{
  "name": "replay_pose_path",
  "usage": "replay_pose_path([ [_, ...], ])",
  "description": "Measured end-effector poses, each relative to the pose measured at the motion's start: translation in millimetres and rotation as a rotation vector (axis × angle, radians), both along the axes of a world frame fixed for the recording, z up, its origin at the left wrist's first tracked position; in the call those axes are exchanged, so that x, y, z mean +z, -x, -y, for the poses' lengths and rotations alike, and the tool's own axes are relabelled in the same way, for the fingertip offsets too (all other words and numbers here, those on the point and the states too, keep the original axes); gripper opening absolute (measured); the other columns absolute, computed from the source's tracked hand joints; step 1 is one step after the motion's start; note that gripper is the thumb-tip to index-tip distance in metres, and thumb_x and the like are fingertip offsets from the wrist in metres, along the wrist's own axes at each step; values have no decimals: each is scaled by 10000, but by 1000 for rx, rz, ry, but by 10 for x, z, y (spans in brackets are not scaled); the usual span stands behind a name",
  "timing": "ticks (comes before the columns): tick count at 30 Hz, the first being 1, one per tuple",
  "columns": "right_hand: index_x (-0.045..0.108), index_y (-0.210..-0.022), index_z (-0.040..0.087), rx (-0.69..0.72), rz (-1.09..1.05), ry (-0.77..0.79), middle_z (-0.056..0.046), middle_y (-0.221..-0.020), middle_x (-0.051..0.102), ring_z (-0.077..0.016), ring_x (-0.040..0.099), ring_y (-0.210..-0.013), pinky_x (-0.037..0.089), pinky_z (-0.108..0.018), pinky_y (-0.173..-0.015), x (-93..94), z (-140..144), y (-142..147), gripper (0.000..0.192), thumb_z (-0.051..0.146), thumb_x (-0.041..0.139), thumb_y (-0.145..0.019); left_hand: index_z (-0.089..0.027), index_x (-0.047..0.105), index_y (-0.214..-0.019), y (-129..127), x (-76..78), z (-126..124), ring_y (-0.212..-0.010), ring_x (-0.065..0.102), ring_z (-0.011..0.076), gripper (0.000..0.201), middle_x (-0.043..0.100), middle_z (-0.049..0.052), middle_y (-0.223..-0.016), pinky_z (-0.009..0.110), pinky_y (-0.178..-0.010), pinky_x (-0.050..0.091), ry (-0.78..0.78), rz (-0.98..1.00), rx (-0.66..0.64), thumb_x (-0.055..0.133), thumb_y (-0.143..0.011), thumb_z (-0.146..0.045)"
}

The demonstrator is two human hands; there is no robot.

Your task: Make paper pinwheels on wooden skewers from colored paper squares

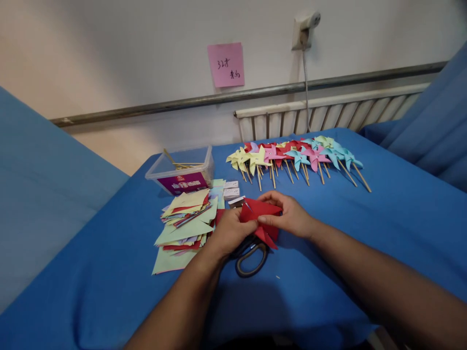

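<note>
A red paper pinwheel piece (261, 218) is held above the blue-covered table (365, 228) by both hands. My left hand (228, 232) grips its left side. On its right side, my right hand (290, 214) pinches the folded points together. Beneath the hands lie scissors (251, 262) with dark loop handles. A messy stack of cut coloured paper squares (184, 223) sits just left of my left hand.
A row of finished paper pinwheels on wooden sticks (295, 158) lies at the table's far side. A clear plastic box (182, 172) with sticks stands at the back left. Small white boxes (231, 190) sit beyond the hands. A radiator (328, 114) and pink note (226, 64) are on the wall.
</note>
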State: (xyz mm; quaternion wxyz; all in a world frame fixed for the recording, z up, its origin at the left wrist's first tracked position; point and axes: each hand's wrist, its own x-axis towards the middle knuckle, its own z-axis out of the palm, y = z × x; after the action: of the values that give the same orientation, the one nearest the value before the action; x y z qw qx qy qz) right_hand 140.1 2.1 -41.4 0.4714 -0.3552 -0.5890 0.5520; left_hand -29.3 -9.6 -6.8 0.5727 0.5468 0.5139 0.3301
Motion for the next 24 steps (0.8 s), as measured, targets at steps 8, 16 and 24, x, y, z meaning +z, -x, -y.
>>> replay_pose_path([
  [8,612,-852,205,-171,-138,93,23,-775,660,-141,607,-674,492,-285,-655,-44,43,140,285,323,766,-643,-121,713,-763,4,-54,-15,-557,563,126,199,673,24,-656,215,-547,412,-50,45,122,759,-622,-253],
  [16,614,-910,192,-361,-404,220,13,-815,675,-140,613,-685,502,-287,-685,-93,100,277,342,341,785,-655,-108,692,-795,-116,-88,24,-653,637,150,260,709,73,-744,263,-672,499,233,510,245,806,-594,-228],
  [24,615,-906,182,-340,-418,251,0,-820,677,-142,616,-684,509,-289,-672,-114,126,306,336,341,781,-661,-99,677,-681,-146,-136,22,-575,602,113,173,681,45,-638,224,-616,477,239,549,267,792,-590,-190],
])
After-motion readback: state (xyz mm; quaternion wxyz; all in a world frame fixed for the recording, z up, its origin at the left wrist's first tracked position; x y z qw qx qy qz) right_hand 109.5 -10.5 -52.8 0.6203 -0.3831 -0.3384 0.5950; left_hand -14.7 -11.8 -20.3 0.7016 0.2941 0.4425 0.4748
